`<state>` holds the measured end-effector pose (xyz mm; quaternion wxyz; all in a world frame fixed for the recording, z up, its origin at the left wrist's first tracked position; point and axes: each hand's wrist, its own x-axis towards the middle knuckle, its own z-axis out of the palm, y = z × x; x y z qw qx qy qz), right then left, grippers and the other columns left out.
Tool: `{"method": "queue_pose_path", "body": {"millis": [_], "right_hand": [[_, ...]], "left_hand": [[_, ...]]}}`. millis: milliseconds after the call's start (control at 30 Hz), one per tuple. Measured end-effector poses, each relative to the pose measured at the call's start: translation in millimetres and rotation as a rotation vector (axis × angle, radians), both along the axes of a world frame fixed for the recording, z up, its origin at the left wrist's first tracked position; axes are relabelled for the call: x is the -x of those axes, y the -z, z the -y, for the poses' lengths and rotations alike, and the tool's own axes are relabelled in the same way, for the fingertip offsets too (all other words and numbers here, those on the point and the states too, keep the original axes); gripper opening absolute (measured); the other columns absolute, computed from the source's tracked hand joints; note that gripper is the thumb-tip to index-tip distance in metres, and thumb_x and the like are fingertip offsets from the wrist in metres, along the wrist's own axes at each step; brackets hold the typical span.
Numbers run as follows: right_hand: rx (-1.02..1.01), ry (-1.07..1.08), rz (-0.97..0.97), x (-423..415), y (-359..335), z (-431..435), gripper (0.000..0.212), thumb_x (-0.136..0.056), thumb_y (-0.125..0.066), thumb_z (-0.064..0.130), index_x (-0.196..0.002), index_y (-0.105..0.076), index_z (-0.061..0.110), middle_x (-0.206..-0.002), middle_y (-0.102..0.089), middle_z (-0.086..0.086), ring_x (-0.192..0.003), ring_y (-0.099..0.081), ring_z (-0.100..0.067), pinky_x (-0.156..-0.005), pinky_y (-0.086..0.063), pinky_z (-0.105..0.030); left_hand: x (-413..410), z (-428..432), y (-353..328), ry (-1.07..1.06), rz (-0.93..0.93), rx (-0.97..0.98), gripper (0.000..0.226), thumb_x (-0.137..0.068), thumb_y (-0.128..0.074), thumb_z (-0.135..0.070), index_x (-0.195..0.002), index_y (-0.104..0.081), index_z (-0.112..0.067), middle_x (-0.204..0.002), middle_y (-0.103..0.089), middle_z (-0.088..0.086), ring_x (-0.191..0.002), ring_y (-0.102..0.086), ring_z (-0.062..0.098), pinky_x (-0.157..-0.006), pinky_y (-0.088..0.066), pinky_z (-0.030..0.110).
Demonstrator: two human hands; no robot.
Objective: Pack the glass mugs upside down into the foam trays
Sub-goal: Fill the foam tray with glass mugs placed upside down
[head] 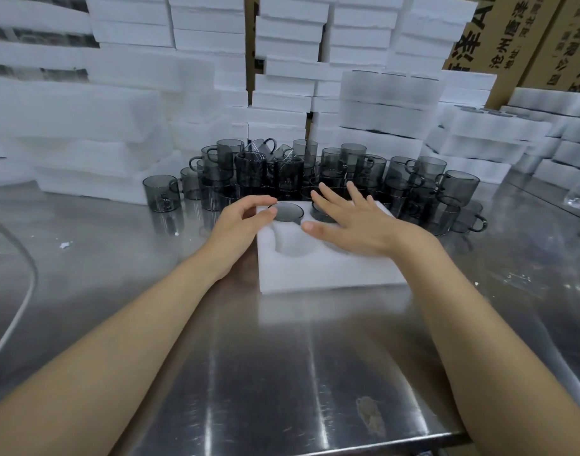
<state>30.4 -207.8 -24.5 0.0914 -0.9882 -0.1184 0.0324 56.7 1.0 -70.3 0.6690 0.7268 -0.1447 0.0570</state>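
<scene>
A white foam tray [328, 271] lies on the steel table in front of me. An upside-down smoky glass mug [287, 212] sits in its far-left pocket, and a second mug [321, 213] shows in the far-right pocket, mostly under my right hand. The near-left pocket [293, 243] is hollow. My left hand [242, 222] rests at the tray's left edge, thumb touching the first mug's rim. Fingers spread, my right hand [351, 222] hovers flat over the tray's right half. A crowd of loose grey mugs [314, 172] stands just behind the tray.
Stacks of white foam trays [282, 77] wall off the back and both sides. Cardboard boxes [545, 37] stand at the upper right. A white cable [22, 301] curves over the table's left. The table's front edge [314, 449] is close to me.
</scene>
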Motion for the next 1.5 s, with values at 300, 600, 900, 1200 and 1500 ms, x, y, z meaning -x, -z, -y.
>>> {"method": "queue_pose_path", "body": {"millis": [300,600,900,1200,1500], "right_hand": [[0.045,0.035,-0.110,-2,1,-7,0.091,-0.075,-0.009,0.085,-0.152,0.001,0.037,-0.156,0.013,0.025,-0.146,0.020,-0.015,-0.118,0.011,-0.048],[-0.113,0.194,0.125,-15,-19,-21,0.047,-0.099,-0.033,0.053,-0.091,-0.068,0.022,-0.101,-0.065,-0.004,-0.109,-0.055,-0.031,-0.087,-0.041,-0.037],[-0.290,0.235,0.459,-69,-5,-78,0.042,-0.097,-0.043,0.029,-0.139,-0.046,0.030,-0.116,-0.064,-0.012,-0.108,-0.058,-0.034,-0.080,-0.044,-0.039],[-0.522,0.321,0.457,-75,1,-72,0.028,-0.092,-0.058,0.022,-0.114,-0.049,0.007,-0.103,-0.063,-0.014,-0.092,-0.061,-0.031,-0.075,-0.049,-0.037],[-1.218,0.136,0.735,-24,-11,-20,0.021,-0.093,-0.058,0.008,-0.083,-0.046,0.022,-0.071,-0.068,-0.007,-0.069,-0.071,-0.015,-0.071,-0.056,-0.026]], "left_hand": [[2,2,1,-0.024,-0.004,-0.001,0.017,-0.092,-0.062,-0.017,-0.105,-0.068,-0.026,-0.108,-0.068,-0.008,-0.098,-0.062,0.005,-0.084,-0.045,0.014],[-1,3,1,-0.037,0.002,0.023,0.018,-0.092,-0.062,-0.016,-0.108,-0.068,-0.020,-0.108,-0.069,0.000,-0.100,-0.063,0.012,-0.088,-0.047,0.019],[-3,1,3,-0.033,0.031,0.006,0.025,-0.092,-0.062,-0.016,-0.117,-0.064,-0.016,-0.110,-0.068,-0.002,-0.101,-0.062,0.006,-0.083,-0.046,0.013],[-2,2,1,-0.032,0.041,0.004,0.025,-0.092,-0.062,-0.013,-0.117,-0.064,-0.013,-0.105,-0.067,-0.003,-0.083,-0.061,-0.008,-0.071,-0.044,0.004],[0,1,0,-0.013,-0.002,0.010,0.024,-0.092,-0.062,-0.015,-0.116,-0.064,-0.016,-0.111,-0.067,0.001,-0.095,-0.064,0.006,-0.078,-0.048,0.013]]}}
